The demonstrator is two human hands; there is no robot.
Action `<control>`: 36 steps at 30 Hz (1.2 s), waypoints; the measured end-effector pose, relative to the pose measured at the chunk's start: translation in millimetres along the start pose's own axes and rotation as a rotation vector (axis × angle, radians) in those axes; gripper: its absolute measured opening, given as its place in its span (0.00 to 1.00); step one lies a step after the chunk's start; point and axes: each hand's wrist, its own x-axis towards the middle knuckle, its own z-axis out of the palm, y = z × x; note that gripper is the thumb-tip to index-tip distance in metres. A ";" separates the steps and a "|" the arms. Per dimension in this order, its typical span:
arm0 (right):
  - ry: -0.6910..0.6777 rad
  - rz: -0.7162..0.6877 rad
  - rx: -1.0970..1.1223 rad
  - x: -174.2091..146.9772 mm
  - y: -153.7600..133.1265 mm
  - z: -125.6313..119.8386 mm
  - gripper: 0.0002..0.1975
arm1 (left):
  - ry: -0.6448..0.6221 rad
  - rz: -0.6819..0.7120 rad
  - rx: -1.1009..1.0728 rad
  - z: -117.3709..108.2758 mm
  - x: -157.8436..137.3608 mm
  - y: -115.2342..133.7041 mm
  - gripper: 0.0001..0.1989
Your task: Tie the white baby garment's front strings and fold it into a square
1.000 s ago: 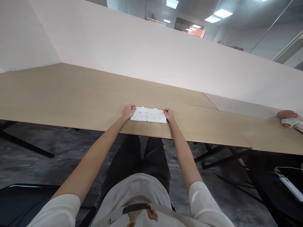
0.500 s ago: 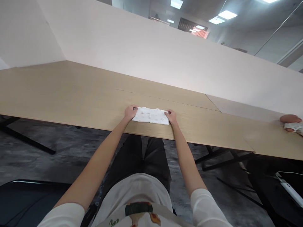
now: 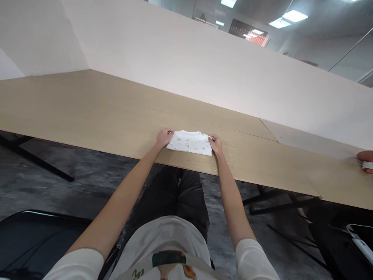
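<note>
A small white baby shirt (image 3: 189, 143) with a scattered little print lies folded into a flat strip on the light wood table (image 3: 110, 116). Its far edge curves like a neckline, and a crease or seam runs down its middle. My left hand (image 3: 164, 137) pinches the far left corner between thumb and fingers. At the far right corner, my right hand (image 3: 215, 144) has its fingers closed on the cloth too. The fingertips of both hands are partly hidden.
A white partition (image 3: 186, 74) runs along the table's back. At the far right edge, a doll-like pinkish shape (image 3: 365, 156) with white cloth is cut off. Black chairs stand at lower left (image 3: 37, 241) and lower right (image 3: 329, 233), the latter bearing a white device (image 3: 363, 249).
The view has shifted, so the table and shirt sit slightly further right. The shirt's far edge shows more of its neckline curve. Both hands keep their hold on the corners.
</note>
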 end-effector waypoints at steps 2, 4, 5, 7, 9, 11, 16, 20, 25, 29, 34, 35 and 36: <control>-0.035 -0.001 0.005 1.1 2.1 0.2 0.16 | 0.004 0.002 -0.001 -0.1 -0.1 -0.1 0.16; -0.058 -0.002 -0.007 2.0 4.3 0.5 0.16 | 0.010 0.006 -0.006 0.2 0.1 -0.2 0.16; -0.061 -0.004 -0.018 2.4 5.3 0.8 0.16 | 0.011 0.004 -0.008 0.5 0.4 -0.2 0.16; -0.056 -0.013 -0.043 3.3 7.1 1.6 0.14 | 0.015 -0.002 -0.009 1.6 1.5 -0.2 0.16; -0.041 -0.032 -0.073 4.3 8.7 2.6 0.13 | 0.027 -0.015 0.003 3.1 3.4 -0.3 0.16; -0.023 -0.056 -0.130 5.3 10.1 3.3 0.13 | 0.048 -0.027 0.032 4.5 5.5 -1.0 0.16; -0.007 -0.051 -0.328 6.5 12.2 2.3 0.13 | 0.069 -0.032 0.067 6.3 7.5 -3.5 0.16; -0.009 -0.026 -0.374 5.5 10.6 1.4 0.13 | 0.070 -0.025 0.044 5.0 5.3 -2.6 0.15; -0.004 -0.040 -0.431 2.9 6.5 1.5 0.14 | 0.056 -0.034 0.039 3.5 4.5 -0.9 0.15; -0.005 -0.050 -0.466 -0.4 3.7 0.9 0.14 | 0.057 -0.025 0.040 3.9 5.1 -1.6 0.15; -0.016 -0.043 -0.497 -6.7 0.1 -0.8 0.14 | 0.060 -0.050 0.050 4.5 4.6 -2.3 0.15; -0.015 -0.038 -0.502 -7.9 -0.6 -1.0 0.14 | 0.058 -0.050 0.052 4.5 4.4 -2.4 0.15; -0.013 -0.033 -0.506 -9.0 -1.1 -1.1 0.13 | 0.057 -0.047 0.052 4.5 4.3 -2.4 0.15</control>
